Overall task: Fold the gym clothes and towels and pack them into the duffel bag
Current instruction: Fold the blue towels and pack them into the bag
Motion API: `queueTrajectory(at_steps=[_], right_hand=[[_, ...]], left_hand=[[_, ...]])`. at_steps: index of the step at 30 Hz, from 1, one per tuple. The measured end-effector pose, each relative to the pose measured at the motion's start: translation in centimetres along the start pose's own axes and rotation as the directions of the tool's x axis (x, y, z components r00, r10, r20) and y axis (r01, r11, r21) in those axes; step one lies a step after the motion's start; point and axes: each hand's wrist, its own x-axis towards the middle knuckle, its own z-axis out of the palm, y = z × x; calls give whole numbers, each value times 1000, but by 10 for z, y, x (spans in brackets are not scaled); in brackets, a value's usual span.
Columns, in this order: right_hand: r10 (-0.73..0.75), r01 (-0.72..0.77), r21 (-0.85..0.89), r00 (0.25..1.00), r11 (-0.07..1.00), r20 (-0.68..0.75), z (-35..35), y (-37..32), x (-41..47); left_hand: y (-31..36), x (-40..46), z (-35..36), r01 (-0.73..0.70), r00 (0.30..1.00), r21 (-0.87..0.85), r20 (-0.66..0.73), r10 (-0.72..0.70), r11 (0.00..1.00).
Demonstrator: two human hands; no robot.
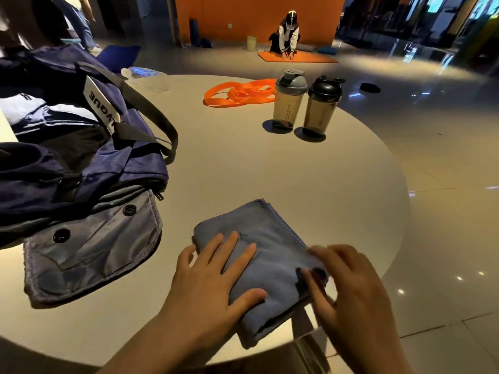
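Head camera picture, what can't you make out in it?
- Right hand: motion blur, so its hold on the towel is unclear.
- Duffel bag: cut off by the left edge; its inside is mostly shadowed.
- Shaker bottles: printing too small to read.
- Left hand covers part of the towel.

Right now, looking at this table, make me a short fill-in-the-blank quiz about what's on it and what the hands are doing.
1. The left hand presses flat on a folded ____ towel.
2. The open duffel bag lies to the ____ of the towel.
3. ____ shaker bottles stand upright near the table's far edge.
4. The orange strap lies to the ____ of those bottles.

Missing words: blue; left; Two; left
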Motion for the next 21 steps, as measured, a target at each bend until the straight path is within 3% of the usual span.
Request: queueTrajectory(at_steps=[2,6,8,10,13,16,19,21], right_hand=[[-26,22,35,991,999,129,3,-9,-13],[22,-43,80,969,996,246,11,-3,-14],[-7,-39,130,941,991,340,9,6,8],[-46,-49,199,894,979,446,7,13,34],[-33,-7,86,889,996,457,5,7,57],[120,-98,-81,932,992,342,-3,-4,45],[285,-182,-265,857,947,430,-10,-12,20],[330,-221,-269,813,937,479,-8,-10,13]], left_hand=[[8,-14,4,80,996,-35,-43,-81,996],[10,-37,3,5,978,-10,-207,-7,1000],[4,-43,0,-128,948,-63,-301,104,990],[-1,-42,-9,-267,925,-102,-305,225,958],[-8,-27,-19,-416,877,-140,-326,355,899],[-16,-1,-31,-352,928,-116,-172,330,929],[-21,12,-19,-173,981,-72,71,178,982],[-16,9,-4,-110,993,-68,41,113,992]])
